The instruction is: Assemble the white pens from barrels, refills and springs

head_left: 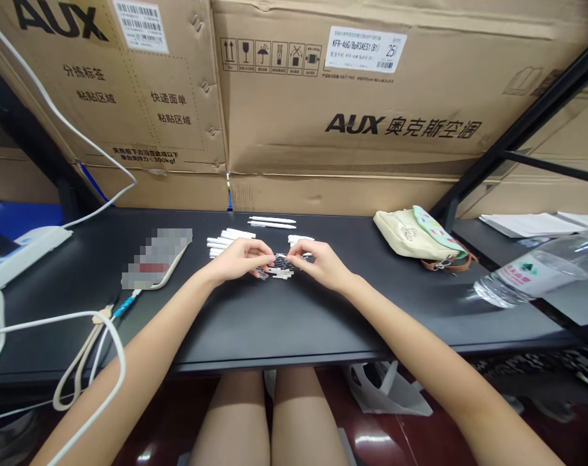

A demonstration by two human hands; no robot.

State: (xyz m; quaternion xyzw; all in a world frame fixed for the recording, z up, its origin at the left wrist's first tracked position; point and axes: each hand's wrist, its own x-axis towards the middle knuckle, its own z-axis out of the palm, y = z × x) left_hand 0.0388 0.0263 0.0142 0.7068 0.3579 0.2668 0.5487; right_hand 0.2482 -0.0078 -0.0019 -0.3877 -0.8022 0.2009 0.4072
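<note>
My left hand (241, 257) and my right hand (321, 262) face each other over the black table, each with thumb and forefinger pinched. Something small and pale seems to be between the fingertips, too small to name. Below them lie thin dark rods (281, 263) and short white and clear pen pieces (282, 274), partly hidden by my fingers. Beside my left hand is a group of white pen barrels (218, 244). More white pieces (299, 239) lie behind my right hand. Farther back, two white pens (273, 222) lie side by side.
A phone (160, 259) with a plugged-in cable lies left, near a white power strip (24, 254). White cable (121, 362) loops over my left forearm. On the right are a cream pouch (404, 234) and a tilted plastic bottle (521, 275). Cardboard boxes (294, 142) stand behind.
</note>
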